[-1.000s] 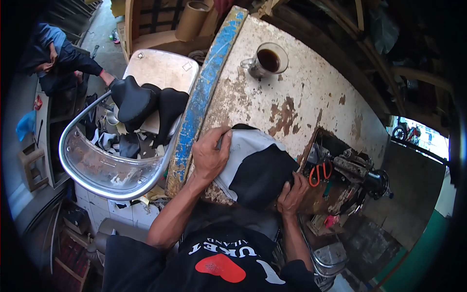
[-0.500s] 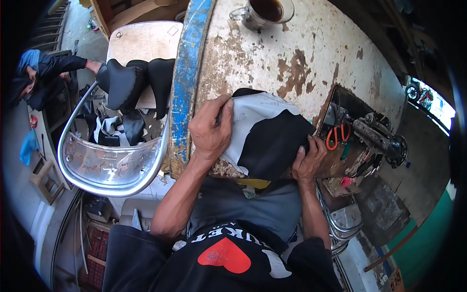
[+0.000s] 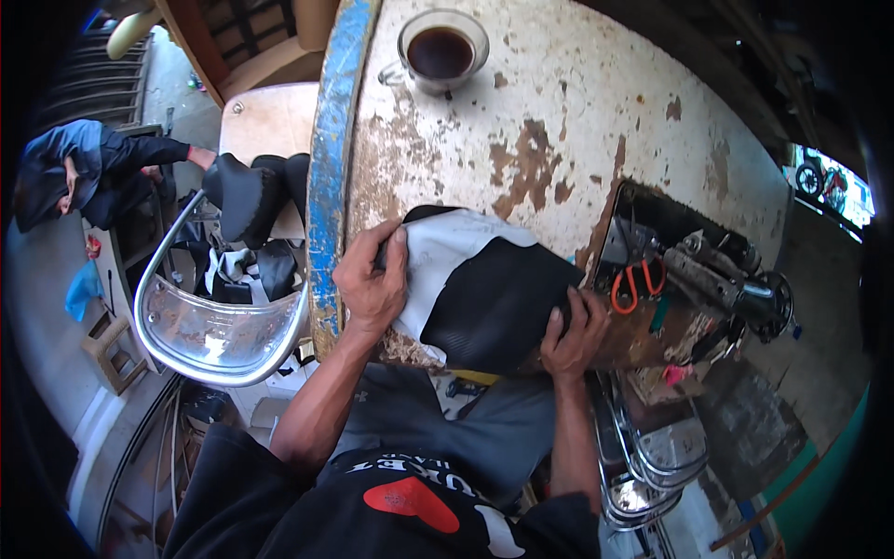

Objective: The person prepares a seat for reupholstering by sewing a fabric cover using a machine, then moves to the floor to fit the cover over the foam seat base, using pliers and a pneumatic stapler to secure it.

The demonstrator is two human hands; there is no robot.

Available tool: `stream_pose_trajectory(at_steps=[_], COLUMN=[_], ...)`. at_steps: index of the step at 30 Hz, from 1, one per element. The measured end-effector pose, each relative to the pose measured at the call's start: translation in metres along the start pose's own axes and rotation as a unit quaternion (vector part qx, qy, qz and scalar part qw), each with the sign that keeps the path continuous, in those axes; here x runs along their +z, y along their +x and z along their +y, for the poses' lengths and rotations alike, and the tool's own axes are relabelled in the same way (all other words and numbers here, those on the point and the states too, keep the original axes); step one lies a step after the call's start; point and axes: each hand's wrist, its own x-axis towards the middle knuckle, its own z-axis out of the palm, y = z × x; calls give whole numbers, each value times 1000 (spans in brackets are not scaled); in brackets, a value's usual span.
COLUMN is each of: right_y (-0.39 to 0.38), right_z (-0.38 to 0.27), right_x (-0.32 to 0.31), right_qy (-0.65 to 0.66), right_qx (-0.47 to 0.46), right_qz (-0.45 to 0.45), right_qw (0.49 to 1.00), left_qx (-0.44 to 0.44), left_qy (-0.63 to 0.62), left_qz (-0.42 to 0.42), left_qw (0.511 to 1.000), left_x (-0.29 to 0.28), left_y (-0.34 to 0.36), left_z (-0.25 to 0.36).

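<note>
A black and pale-grey leatherette cover (image 3: 503, 303) lies at the near edge of a worn worktable (image 3: 596, 74). Its pale backing shows on the left, and its black textured face on the right. My left hand (image 3: 374, 279) is closed on the cover's left edge, thumb and fingers pinching it near the far corner. At the right edge my right hand (image 3: 575, 331) has its fingers curled on the black side, gripping it. The cover's underside is hidden.
A glass cup of dark drink (image 3: 440, 54) stands far left on the table. To the right are orange-handled scissors (image 3: 637, 285) and a sewing machine (image 3: 722, 275) in a recess. Black saddles (image 3: 244, 196) rest on a metal-framed chair (image 3: 223, 331) at left, beside another person (image 3: 88, 172).
The whole view has shifted, so table, cup and hands sit lower and further left in the picture. Both hands keep the same hold on the cover, which has hardly moved on the table.
</note>
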Motion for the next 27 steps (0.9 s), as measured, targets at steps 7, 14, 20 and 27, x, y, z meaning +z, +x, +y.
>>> stream_pose_trajectory(at_steps=[7, 14, 20, 27], right_y=[-2, 3, -7, -5], right_z=[-8, -9, 1, 0], right_x=[-3, -4, -2, 3], right_qy=[37, 41, 61, 77], right_qx=[37, 60, 75, 46], right_qz=[-10, 26, 56, 86], right_qw=[999, 997, 994, 992], left_qx=[25, 14, -5, -39], left_qy=[38, 49, 39, -62], left_qz=[6, -10, -9, -51], left_qw=[999, 999, 999, 996], left_x=[-4, -2, 5, -11], left_y=[1, 2, -2, 2], left_z=[1, -4, -11, -22])
